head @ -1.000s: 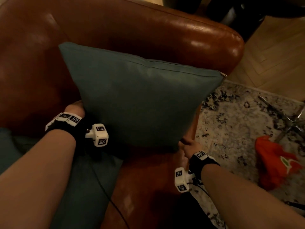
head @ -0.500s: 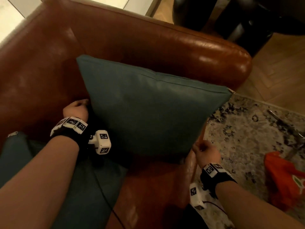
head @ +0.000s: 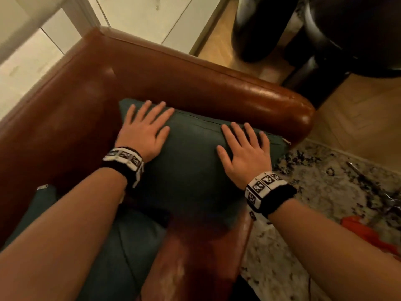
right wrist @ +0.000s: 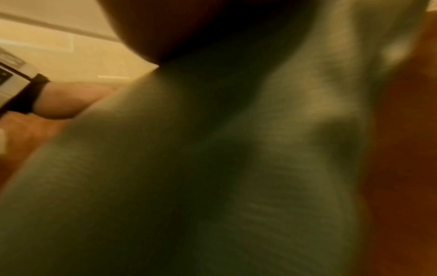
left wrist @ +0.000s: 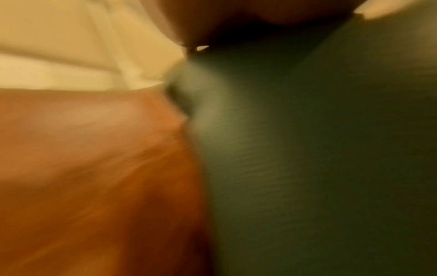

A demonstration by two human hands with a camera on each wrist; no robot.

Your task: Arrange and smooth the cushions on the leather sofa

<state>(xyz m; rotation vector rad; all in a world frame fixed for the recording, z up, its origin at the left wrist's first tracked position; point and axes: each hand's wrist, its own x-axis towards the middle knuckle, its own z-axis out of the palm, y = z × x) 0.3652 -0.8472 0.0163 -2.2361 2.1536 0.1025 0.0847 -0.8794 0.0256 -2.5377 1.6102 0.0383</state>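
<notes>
A dark teal cushion (head: 191, 170) leans in the corner of the brown leather sofa (head: 195, 83), against its armrest. My left hand (head: 145, 124) lies flat on the cushion's upper left part, fingers spread. On the upper right part rests my right hand (head: 245, 146), also flat with straight fingers. A second teal cushion (head: 121, 253) lies on the seat under my left forearm. Both wrist views are blurred: teal fabric (left wrist: 319, 158) beside brown leather (left wrist: 94, 168) in one, teal fabric (right wrist: 189, 168) and my left wrist band (right wrist: 21, 87) in the other.
A patterned grey rug (head: 325, 192) covers the floor right of the sofa, with an orange object (head: 368, 233) and a metal chair base (head: 373, 187) on it. Dark round furniture (head: 325, 35) stands on the wood floor beyond the armrest. Pale wall panels (head: 141, 16) rise behind the sofa.
Both hands left the cushion's lower corners and now lie flat on its upper face. The cushion sits further back in the sofa corner, and the head view has tilted to show the wall.
</notes>
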